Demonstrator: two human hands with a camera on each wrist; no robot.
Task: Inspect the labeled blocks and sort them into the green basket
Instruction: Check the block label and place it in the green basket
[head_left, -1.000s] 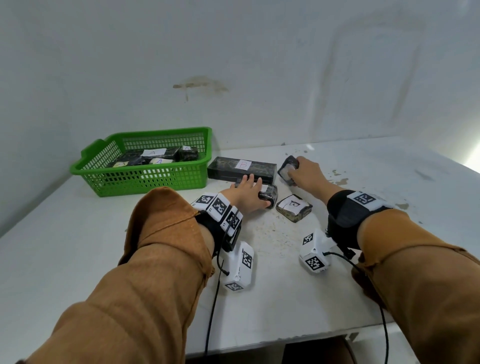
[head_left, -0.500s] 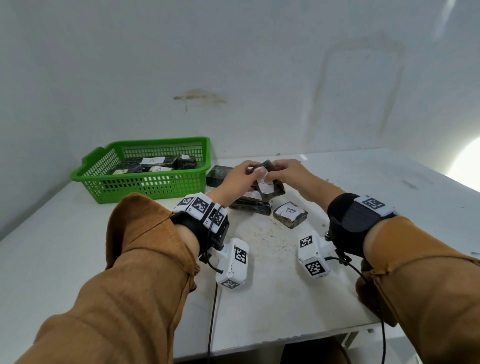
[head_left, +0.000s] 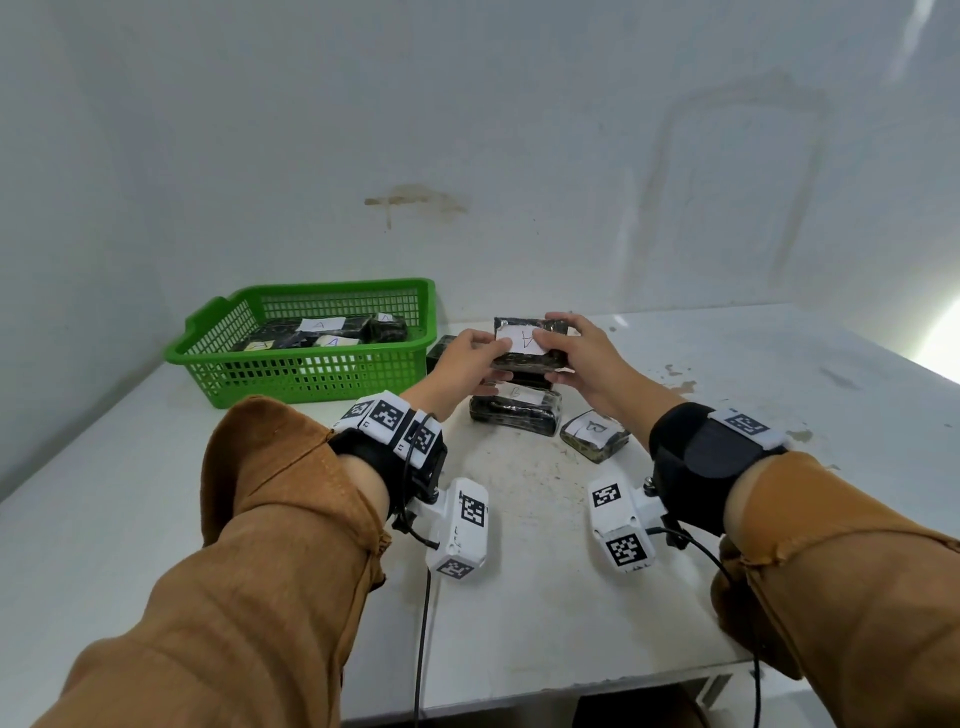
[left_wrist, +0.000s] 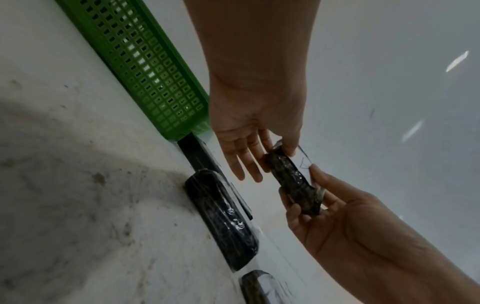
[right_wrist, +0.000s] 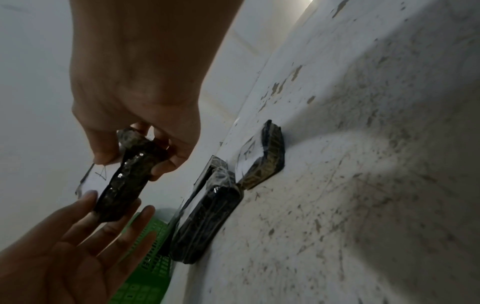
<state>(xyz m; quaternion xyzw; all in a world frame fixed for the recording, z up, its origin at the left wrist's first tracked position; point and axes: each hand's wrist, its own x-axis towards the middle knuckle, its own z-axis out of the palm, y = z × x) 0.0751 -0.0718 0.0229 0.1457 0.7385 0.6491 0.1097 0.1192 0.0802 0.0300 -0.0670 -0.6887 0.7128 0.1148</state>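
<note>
Nearest the person, on the worktop (head_left: 519, 613) just beyond the wrist cameras, two dark wrapped blocks lie unsorted: a small block (head_left: 594, 434) whose paper label looks like a B, and to its left a longer block (head_left: 515, 409) with a label I read as B too, though less surely. Above and just behind these, both hands hold one raised block (head_left: 530, 344) between them, clear of the worktop, its white label turned up toward the head camera and showing an A. The left hand (head_left: 464, 358) pinches its left end, thumb on top and at least one finger beneath, while its other fingers stretch out straight past the block in the wrist views. The right hand (head_left: 589, 361) is curled round the right end, thumb on the label edge and fingers under. I judge this to be the inspecting step, with the drop into the basket not yet made.

The held block is flat and oblong, dark and mottled under glossy clear wrap that catches light, so it may be slippery.

Behind it another dark block (head_left: 441, 349) lies partly hidden. Farther left stands the green basket (head_left: 311, 371), already holding several labeled blocks (head_left: 324, 332); the labels I can read there are A. So the sort seems well under way, with at least four blocks left outside.
</note>
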